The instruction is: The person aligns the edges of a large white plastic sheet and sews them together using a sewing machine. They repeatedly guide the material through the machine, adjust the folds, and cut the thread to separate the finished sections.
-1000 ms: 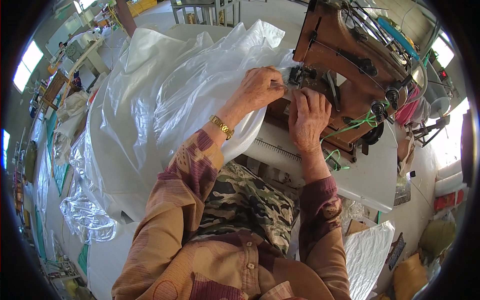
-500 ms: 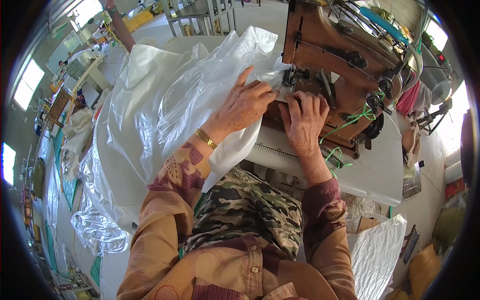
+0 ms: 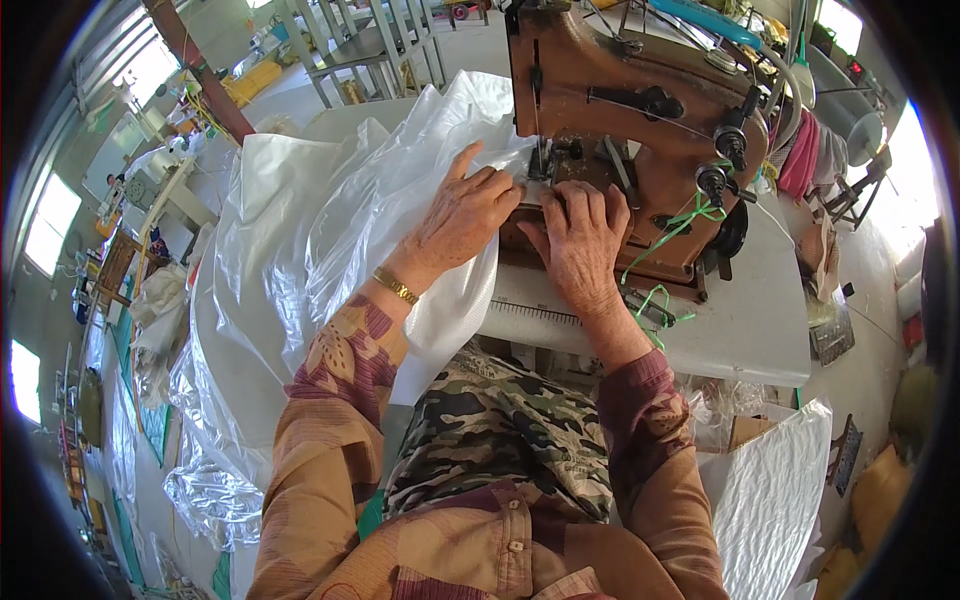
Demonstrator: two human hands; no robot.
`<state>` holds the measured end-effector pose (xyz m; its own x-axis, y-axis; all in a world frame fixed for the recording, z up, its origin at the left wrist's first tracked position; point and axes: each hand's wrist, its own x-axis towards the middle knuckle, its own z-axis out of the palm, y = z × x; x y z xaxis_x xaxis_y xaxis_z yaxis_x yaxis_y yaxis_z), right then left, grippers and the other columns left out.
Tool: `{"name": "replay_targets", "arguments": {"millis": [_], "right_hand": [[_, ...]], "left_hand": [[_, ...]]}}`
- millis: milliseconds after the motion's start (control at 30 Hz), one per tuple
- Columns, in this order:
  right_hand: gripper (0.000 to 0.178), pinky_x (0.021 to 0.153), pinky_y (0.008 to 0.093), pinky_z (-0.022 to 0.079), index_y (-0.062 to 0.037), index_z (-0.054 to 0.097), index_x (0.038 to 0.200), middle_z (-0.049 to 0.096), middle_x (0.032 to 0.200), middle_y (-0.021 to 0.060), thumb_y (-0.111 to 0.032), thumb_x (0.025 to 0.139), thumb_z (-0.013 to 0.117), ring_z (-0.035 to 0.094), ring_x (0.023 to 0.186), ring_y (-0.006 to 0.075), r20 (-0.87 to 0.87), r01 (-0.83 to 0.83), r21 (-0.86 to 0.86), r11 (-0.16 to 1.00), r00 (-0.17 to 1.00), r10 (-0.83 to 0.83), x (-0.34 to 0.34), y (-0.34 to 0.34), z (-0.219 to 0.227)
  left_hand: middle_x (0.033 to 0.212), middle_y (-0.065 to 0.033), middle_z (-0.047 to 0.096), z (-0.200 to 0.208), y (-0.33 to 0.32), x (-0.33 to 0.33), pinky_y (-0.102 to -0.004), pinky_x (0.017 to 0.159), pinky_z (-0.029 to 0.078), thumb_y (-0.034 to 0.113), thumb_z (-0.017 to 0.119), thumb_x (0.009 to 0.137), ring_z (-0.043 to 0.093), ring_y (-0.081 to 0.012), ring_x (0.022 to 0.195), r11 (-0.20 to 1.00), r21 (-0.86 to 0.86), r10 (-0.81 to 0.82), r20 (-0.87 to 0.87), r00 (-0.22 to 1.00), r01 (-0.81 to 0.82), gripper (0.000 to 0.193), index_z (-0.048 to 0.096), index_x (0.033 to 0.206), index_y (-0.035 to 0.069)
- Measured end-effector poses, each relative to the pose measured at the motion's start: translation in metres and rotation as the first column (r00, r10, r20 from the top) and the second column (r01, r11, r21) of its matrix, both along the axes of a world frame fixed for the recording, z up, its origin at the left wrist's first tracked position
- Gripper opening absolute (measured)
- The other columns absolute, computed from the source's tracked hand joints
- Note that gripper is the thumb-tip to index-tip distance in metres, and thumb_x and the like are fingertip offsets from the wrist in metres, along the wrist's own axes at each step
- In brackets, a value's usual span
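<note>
nearest, the camouflage trousers (image 3: 490,430) show between the left sleeve (image 3: 340,370) and the right sleeve (image 3: 645,410), just below the near edge of the surface (image 3: 740,335). a ruled scale (image 3: 540,313) runs along that edge, partly covered on the left by the white plastic sheet (image 3: 275,260) and ending beside the right wrist. the sheet spreads in loose folds across the left of the surface and spills over its near edge beside the lap.

the left hand (image 3: 465,213) lies on the sheet, index finger stretched forward and the others curled; whether it pinches the plastic cannot be told. the right hand (image 3: 582,235) has bent fingers, thumb set apart, its tips at the base of the brown sewing machine (image 3: 650,120); any grip is hidden. only a narrow gap parts the hands, just short of the black presser foot (image 3: 539,163).

the machine hems in the right hand's far side; a green tie (image 3: 680,225) loops down beside that wrist. rightward of the forearm, the pale top runs out to a corner. beyond the machine hangs pink cloth (image 3: 800,165); past the sheet's far edge stands a grey metal frame (image 3: 370,50) on the floor.
</note>
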<state>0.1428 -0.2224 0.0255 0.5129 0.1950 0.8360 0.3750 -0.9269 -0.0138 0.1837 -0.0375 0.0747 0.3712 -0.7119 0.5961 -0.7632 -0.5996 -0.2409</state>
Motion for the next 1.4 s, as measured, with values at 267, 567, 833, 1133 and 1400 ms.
{"name": "replay_targets", "arguments": {"millis": [267,567,833,1133,1400], "right_hand": [[0.053,0.109,0.0546,0.031,-0.0089,0.064,0.121,0.054,0.121,0.0051,-0.040,0.080,0.076,0.051,0.118,0.0243,-0.046,0.038,-0.001,0.999,0.998,-0.038,-0.001,-0.003,0.002],[0.058,0.107,0.0566,0.032,-0.0058,0.061,0.120,0.054,0.120,0.0074,-0.043,0.078,0.076,0.051,0.117,0.0249,-0.039,0.063,-0.016,0.998,0.997,-0.064,0.001,-0.001,0.001],[0.059,0.108,0.0543,0.032,-0.0068,0.063,0.123,0.054,0.122,0.0067,-0.046,0.079,0.075,0.051,0.117,0.0259,-0.055,0.069,-0.014,0.997,0.996,-0.070,0.001,0.000,0.001],[0.060,0.107,0.0526,0.033,-0.0070,0.062,0.123,0.054,0.122,0.0065,-0.046,0.080,0.075,0.051,0.114,0.0258,-0.059,0.064,-0.020,0.998,0.996,-0.065,0.001,-0.001,0.001],[0.060,0.105,0.0515,0.034,-0.0062,0.062,0.123,0.054,0.121,0.0069,-0.045,0.079,0.075,0.052,0.114,0.0262,-0.052,0.056,-0.015,0.998,0.997,-0.057,0.001,0.000,0.001]], "left_hand": [[0.086,-0.0039,0.055,0.000,-0.008,0.007,-0.0480,0.116,0.033,0.002,0.058,0.086,0.064,-0.0191,0.089,1.000,-0.008,0.005,0.037,0.999,-0.005,0.013,0.067,0.095,0.005],[0.088,-0.0059,0.061,-0.014,-0.010,0.020,-0.0455,0.115,0.036,-0.002,0.060,0.084,0.066,-0.0228,0.088,0.987,-0.158,0.000,-0.037,0.999,-0.006,0.021,0.072,0.100,0.004],[0.092,-0.0064,0.063,-0.017,-0.012,0.026,-0.0437,0.116,0.035,-0.003,0.059,0.083,0.067,-0.0244,0.091,0.984,-0.167,0.045,-0.070,0.997,-0.057,0.026,0.073,0.104,0.004],[0.093,-0.0089,0.061,-0.013,-0.013,0.031,-0.0458,0.117,0.033,-0.005,0.055,0.083,0.065,-0.0270,0.092,0.988,-0.150,0.025,-0.106,0.994,-0.041,0.030,0.071,0.107,0.003],[0.094,-0.0092,0.062,-0.009,-0.012,0.028,-0.0429,0.113,0.039,-0.001,0.058,0.084,0.065,-0.0287,0.095,0.991,-0.114,0.055,-0.104,0.993,-0.067,0.030,0.072,0.111,0.003]]}}
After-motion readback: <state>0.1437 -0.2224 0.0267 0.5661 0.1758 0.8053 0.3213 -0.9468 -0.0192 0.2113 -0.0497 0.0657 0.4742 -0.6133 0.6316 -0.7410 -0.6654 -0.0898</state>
